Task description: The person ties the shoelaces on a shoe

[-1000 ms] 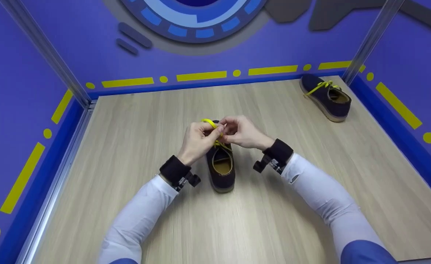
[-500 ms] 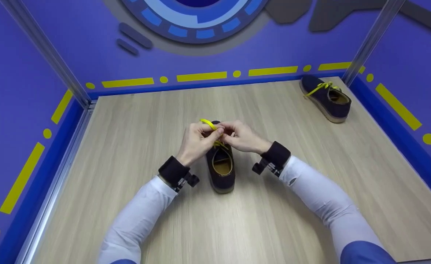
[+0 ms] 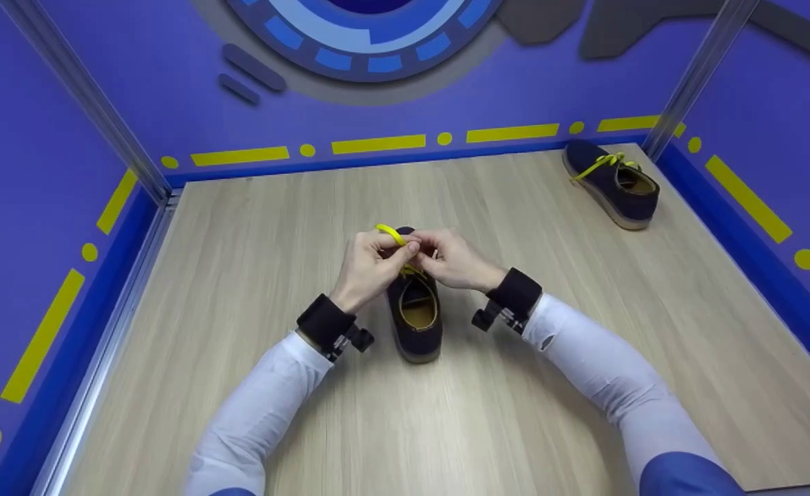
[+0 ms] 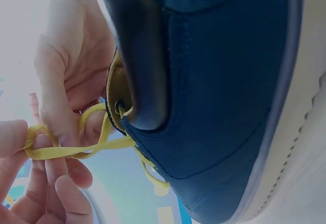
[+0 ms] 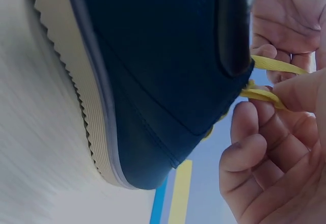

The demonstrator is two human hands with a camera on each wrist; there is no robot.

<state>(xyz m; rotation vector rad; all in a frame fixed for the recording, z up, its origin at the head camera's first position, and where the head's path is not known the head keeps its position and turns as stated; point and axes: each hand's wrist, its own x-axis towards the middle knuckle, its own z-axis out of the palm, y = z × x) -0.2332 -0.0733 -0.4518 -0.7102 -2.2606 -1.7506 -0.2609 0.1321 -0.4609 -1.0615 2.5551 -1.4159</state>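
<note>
A dark low shoe (image 3: 415, 341) with a tan lining stands upright in the middle of the table, toe pointing away. My left hand (image 3: 367, 265) pinches its yellow shoelace (image 4: 81, 151) over the front of the shoe. A curved length of the lace sticks out above that hand's fingers. Opposite it, my right hand (image 3: 459, 260) meets the left fingertips and pinches the lace too. In the left wrist view the lace forms loops between both hands and the eyelets. The toe is mostly hidden behind the hands in the head view.
A matching dark shoe (image 3: 615, 184) with tied yellow laces stands at the back right corner of the wooden table (image 3: 253, 234). Blue panels (image 3: 136, 76) with yellow marks enclose the back and sides. Metal posts (image 3: 81, 89) stand at the corners.
My right hand has moved slightly down and left, its fingers closing in on the lace beside the left fingertips. My left hand and both shoes stay nearly still.
</note>
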